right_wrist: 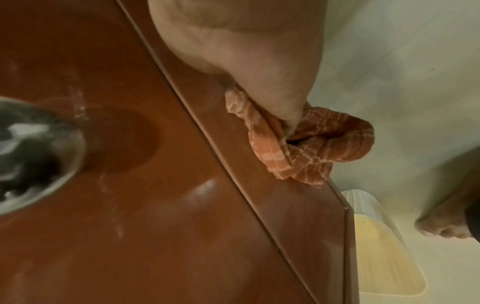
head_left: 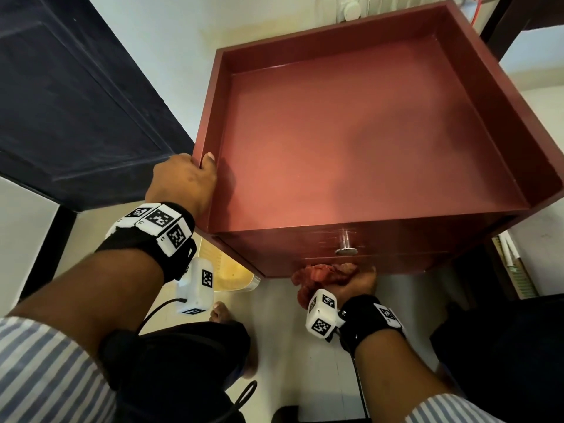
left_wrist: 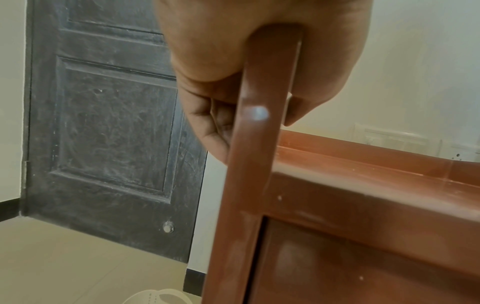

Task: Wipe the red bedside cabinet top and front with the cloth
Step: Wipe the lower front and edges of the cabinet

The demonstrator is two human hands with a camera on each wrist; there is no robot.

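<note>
The red bedside cabinet [head_left: 351, 141] stands before me, its recessed top bare and walled by raised sides. My left hand [head_left: 183, 181] grips the front end of its left side wall [left_wrist: 262, 123], thumb inside, fingers outside. Low on the cabinet front, below the round metal knob [head_left: 345, 250], my right hand [head_left: 354, 282] holds a bunched red-orange checked cloth [head_left: 317, 274] and presses it against the lower front panel [right_wrist: 259, 164]. The cloth [right_wrist: 311, 148] sticks out past my hand. The knob [right_wrist: 31, 156] looms blurred at the left of the right wrist view.
A dark panelled door [head_left: 70, 96] stands left of the cabinet. A pale yellow plastic basket [head_left: 232, 274] sits on the tiled floor beside the cabinet's lower left corner. My bare foot [head_left: 222, 312] is on the floor below. A wall socket [head_left: 352, 9] is behind the cabinet.
</note>
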